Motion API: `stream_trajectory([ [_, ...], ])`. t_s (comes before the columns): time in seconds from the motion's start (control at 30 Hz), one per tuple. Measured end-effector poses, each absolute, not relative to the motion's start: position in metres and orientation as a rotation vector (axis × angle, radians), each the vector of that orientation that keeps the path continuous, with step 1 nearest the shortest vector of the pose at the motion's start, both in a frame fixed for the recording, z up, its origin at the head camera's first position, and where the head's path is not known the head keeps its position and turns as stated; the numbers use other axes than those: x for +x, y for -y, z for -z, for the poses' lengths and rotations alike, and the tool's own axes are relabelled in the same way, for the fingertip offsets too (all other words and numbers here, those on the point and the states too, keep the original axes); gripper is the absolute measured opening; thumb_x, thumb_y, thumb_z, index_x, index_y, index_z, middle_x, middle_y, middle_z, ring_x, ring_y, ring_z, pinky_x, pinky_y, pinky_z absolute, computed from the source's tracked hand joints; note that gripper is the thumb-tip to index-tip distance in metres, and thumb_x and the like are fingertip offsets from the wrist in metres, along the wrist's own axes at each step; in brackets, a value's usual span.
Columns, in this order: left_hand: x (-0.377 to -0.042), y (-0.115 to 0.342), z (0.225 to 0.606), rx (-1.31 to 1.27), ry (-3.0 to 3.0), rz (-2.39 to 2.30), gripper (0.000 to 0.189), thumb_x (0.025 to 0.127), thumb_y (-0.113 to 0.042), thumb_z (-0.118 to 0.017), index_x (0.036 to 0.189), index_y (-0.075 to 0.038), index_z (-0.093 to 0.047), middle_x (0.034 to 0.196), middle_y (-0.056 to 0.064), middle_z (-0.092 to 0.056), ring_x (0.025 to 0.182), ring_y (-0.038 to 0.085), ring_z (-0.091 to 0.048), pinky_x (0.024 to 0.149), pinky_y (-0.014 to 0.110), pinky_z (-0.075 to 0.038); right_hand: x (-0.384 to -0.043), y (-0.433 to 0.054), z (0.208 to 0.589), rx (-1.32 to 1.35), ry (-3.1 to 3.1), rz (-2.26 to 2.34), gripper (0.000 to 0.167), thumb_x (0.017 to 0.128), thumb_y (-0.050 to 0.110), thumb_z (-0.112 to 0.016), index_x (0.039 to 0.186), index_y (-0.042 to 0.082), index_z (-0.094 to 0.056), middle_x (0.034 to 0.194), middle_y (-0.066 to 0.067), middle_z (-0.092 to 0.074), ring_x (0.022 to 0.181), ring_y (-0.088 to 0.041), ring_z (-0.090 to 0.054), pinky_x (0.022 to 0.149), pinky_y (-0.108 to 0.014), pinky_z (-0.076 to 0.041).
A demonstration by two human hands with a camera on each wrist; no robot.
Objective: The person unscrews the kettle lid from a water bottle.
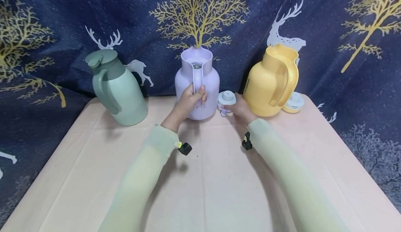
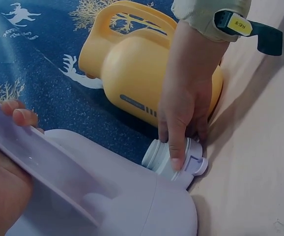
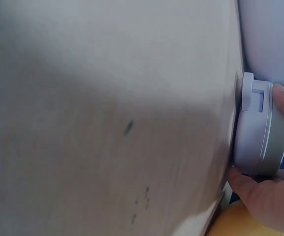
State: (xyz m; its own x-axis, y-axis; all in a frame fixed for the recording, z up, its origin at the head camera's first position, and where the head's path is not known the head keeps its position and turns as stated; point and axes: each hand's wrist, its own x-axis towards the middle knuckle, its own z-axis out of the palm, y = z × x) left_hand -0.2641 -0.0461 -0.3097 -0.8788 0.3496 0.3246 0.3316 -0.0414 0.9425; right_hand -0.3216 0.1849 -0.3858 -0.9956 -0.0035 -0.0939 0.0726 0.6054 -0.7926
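In the head view my left hand point(image 1: 188, 101) grips the handle point(image 1: 197, 79) of a lavender thermos jug point(image 1: 212, 89), which stands upright with its mouth uncovered. My right hand point(image 1: 242, 109) is at a lavender and white jug lid point(image 1: 227, 98) lying plug side up beside that jug. In the right wrist view its fingers hold the lid point(image 3: 252, 132) from two sides, low by the tabletop. The left wrist view has the right hand point(image 2: 185, 110) reaching down over the lid point(image 2: 165, 156).
A yellow jug point(image 1: 261, 82), uncovered, stands just right of the right hand, with a yellow and white lid point(image 1: 295, 101) behind it. At the left stands a green jug point(image 1: 128, 96) with its lid on. A dark patterned cloth point(image 1: 163, 72) hangs behind the table point(image 1: 219, 176).
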Motion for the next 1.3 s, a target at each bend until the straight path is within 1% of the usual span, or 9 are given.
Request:
stream_trajectory([
  [0.33, -0.263, 0.053, 0.303, 0.770, -2.185, -2.063, 0.025, 0.111, -0.013, -0.036, 0.088, -0.012, -0.047, 0.068, -0.007, -0.049, 0.069, 0.009, -0.045, 0.072, 0.023, -0.039, -0.330, -0.184, 0.386, 0.056, -2.714, 1.355, 0.094, 0.091, 0.022, -0.077, 0.161, 0.000, -0.018, 0.164, -0.024, -0.034, 0.154, -0.038, -0.032, 0.130, -0.047, -0.023],
  [0.57, -0.264, 0.057, 0.303, 0.759, -2.195, -2.056, 0.029, 0.111, -0.015, -0.036, 0.085, -0.013, -0.049, 0.068, -0.008, -0.050, 0.069, 0.009, -0.045, 0.074, 0.024, -0.038, -0.330, -0.181, 0.384, 0.059, -2.728, 1.315, 0.094, 0.092, 0.024, -0.076, 0.160, -0.001, -0.018, 0.163, -0.024, -0.036, 0.152, -0.037, -0.035, 0.129, -0.047, -0.024],
  [0.73, -0.262, 0.054, 0.304, 0.672, -2.190, -2.065, 0.027, 0.112, -0.017, -0.038, 0.087, -0.013, -0.049, 0.070, -0.007, -0.052, 0.070, 0.009, -0.048, 0.076, 0.025, -0.040, -0.325, -0.180, 0.385, 0.099, -2.690, 1.369, 0.103, 0.092, 0.026, -0.076, 0.163, 0.000, -0.005, 0.168, -0.023, -0.024, 0.157, -0.037, -0.026, 0.131, -0.046, -0.019],
  [0.83, -0.263, 0.053, 0.306, 0.640, -2.188, -2.070, 0.024, 0.111, -0.016, -0.039, 0.090, -0.013, -0.050, 0.072, -0.008, -0.053, 0.071, 0.008, -0.051, 0.076, 0.023, -0.042, -0.321, -0.180, 0.386, 0.101, -2.677, 1.433, 0.107, 0.091, 0.023, -0.076, 0.162, -0.001, -0.001, 0.169, -0.025, -0.021, 0.157, -0.037, -0.024, 0.131, -0.046, -0.017],
  [0.97, -0.263, 0.055, 0.309, 0.613, -2.259, -2.012, 0.023, 0.111, -0.017, -0.042, 0.093, -0.010, -0.055, 0.073, -0.010, -0.059, 0.074, 0.006, -0.057, 0.080, 0.022, -0.044, -0.317, -0.181, 0.386, 0.059, -2.688, 1.463, 0.100, 0.091, 0.019, -0.076, 0.160, -0.004, -0.008, 0.164, -0.027, -0.029, 0.153, -0.039, -0.030, 0.131, -0.046, -0.019],
  [1.03, -0.263, 0.057, 0.310, 0.614, -2.323, -1.956, 0.023, 0.110, -0.017, -0.045, 0.096, -0.005, -0.059, 0.077, -0.006, -0.064, 0.080, 0.008, -0.061, 0.086, 0.024, -0.047, -0.316, -0.182, 0.387, 0.041, -2.708, 1.432, 0.094, 0.091, 0.020, -0.075, 0.158, -0.006, -0.013, 0.161, -0.028, -0.032, 0.151, -0.039, -0.033, 0.130, -0.046, -0.021],
  [1.07, -0.263, 0.058, 0.311, 0.616, -2.356, -1.924, 0.024, 0.110, -0.017, -0.046, 0.099, -0.001, -0.061, 0.080, -0.001, -0.068, 0.084, 0.010, -0.064, 0.091, 0.026, -0.048, -0.315, -0.183, 0.387, 0.025, -2.714, 1.423, 0.091, 0.092, 0.019, -0.074, 0.157, -0.007, -0.017, 0.160, -0.028, -0.034, 0.149, -0.039, -0.035, 0.130, -0.046, -0.022],
  [1.2, -0.259, 0.065, 0.312, 0.621, -2.514, -1.778, 0.029, 0.108, -0.019, -0.053, 0.116, 0.005, -0.067, 0.107, 0.020, -0.075, 0.108, 0.024, -0.069, 0.108, 0.037, -0.050, -0.311, -0.185, 0.386, -0.037, -2.709, 1.397, 0.078, 0.093, 0.018, -0.073, 0.152, -0.008, -0.030, 0.154, -0.029, -0.043, 0.144, -0.039, -0.041, 0.128, -0.047, -0.026],
  [1.3, -0.254, 0.070, 0.313, 0.597, -2.660, -1.646, 0.030, 0.105, -0.024, -0.060, 0.115, 0.003, -0.069, 0.116, 0.023, -0.074, 0.112, 0.029, -0.067, 0.106, 0.043, -0.051, -0.305, -0.187, 0.384, -0.075, -2.682, 1.396, 0.076, 0.093, 0.018, -0.073, 0.152, -0.006, -0.034, 0.155, -0.029, -0.044, 0.145, -0.039, -0.041, 0.128, -0.047, -0.026],
])
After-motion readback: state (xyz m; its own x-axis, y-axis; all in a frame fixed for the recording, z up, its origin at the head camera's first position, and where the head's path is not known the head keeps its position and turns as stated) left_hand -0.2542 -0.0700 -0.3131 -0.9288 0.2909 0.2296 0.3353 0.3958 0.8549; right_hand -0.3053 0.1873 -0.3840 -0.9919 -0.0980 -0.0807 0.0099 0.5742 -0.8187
